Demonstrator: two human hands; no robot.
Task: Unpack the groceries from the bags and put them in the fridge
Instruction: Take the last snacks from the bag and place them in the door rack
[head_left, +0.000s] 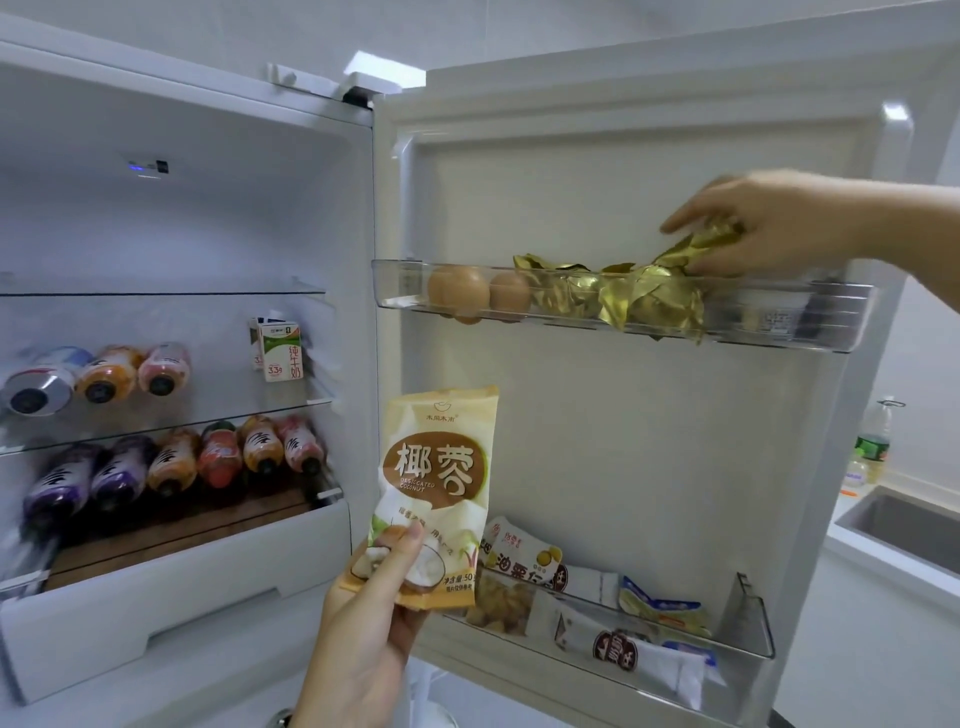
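Note:
The fridge stands open, its door (597, 415) swung to the right. My left hand (363, 639) holds a cream and brown pouch of desiccated coconut (439, 467) upright in front of the door's inner edge. My right hand (769, 223) reaches in from the right and grips gold foil-wrapped items (644, 296) that lie in the clear upper door bin (779, 322). Two brown eggs (467, 293) sit at the left end of that bin.
The lower door bin (748, 623) holds several snack packets. Inside, bottles (171, 462) and a can lie on glass shelves, with a milk carton (280, 353) upright behind them and a white drawer (171, 587) below. A sink (904, 525) and a bottle are at the right.

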